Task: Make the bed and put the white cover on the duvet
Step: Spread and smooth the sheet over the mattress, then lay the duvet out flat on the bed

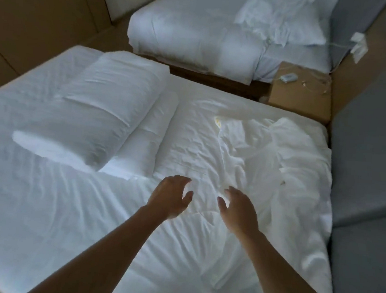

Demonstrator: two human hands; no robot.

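Note:
The near bed (21, 202) carries a wrinkled white sheet. A crumpled white duvet with its cover (266, 166) lies heaped over the bed's right half. Which layer is duvet and which is cover I cannot tell. Two white pillows lie on the left half: a large one (102, 113) and a narrower one (147, 133) beside it. My left hand (171, 198) and my right hand (237, 210) hover side by side over the rumpled fabric at the middle of the bed. Both hands have their fingers spread and curled, and they hold nothing.
A second bed (196, 31) with white bedding stands beyond. A brown nightstand (302, 95) with a small white device and cable sits between the beds. A grey padded headboard (366, 160) runs along the right. Brown floor shows at the upper left.

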